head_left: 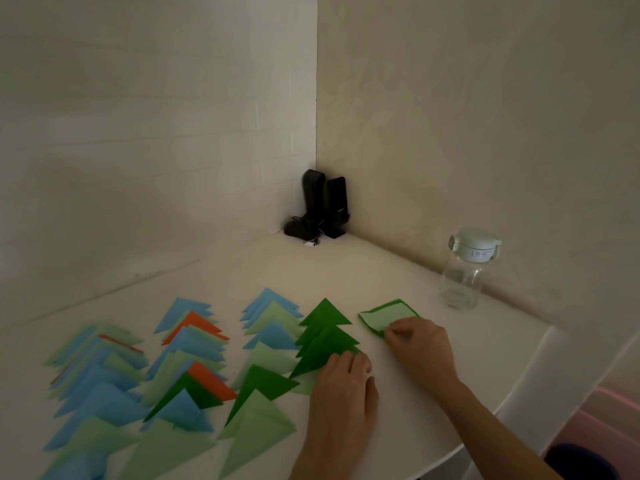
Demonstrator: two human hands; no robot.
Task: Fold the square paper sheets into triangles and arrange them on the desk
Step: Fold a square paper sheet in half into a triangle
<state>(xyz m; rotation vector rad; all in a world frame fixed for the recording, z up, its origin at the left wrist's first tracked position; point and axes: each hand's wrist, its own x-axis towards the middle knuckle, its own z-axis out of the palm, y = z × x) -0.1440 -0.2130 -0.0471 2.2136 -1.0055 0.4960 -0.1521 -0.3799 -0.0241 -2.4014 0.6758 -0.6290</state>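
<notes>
Several columns of folded paper triangles in blue, light green, orange and dark green lie overlapped on the white desk (450, 393). The rightmost column is dark green triangles (323, 332). My left hand (343, 386) rests flat on the lowest dark green triangle, fingers pressing its right corner. To the right lies a small stack of square sheets (384, 317), light green on top with dark green beneath. My right hand (419, 341) is on the stack's near corner, fingertips pinching the top light green sheet.
Two black speakers (322, 206) with cables stand in the wall corner. A clear glass bottle with a white lid (464, 271) stands at the right by the wall. The desk's rounded edge runs down the right; pink bins (595, 420) sit below it.
</notes>
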